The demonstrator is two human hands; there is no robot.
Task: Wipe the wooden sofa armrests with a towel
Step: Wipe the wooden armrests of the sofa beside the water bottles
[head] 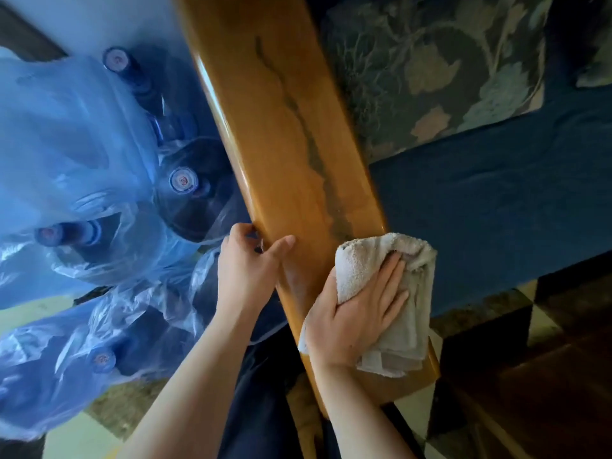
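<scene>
Right hand (356, 313) lies flat, fingers spread, pressing a bunched beige towel (387, 293) onto the near end of the glossy wooden armrest (281, 134). I see my left hand (246, 263) curled around the armrest's left edge, thumb on top. Plastic-wrapped water bottles (99, 210) stand left; a floral cushion (430, 67) rests on the blue sofa seat (496, 193) to the right.

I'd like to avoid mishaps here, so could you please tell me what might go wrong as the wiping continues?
1. The crumpled beige towel under the right hand overhangs the glossy wooden armrest toward the seat, so it may slip off.
2. The left hand grips the outer edge just above the plastic-wrapped blue water bottles; an elbow swing might bump them.
</scene>
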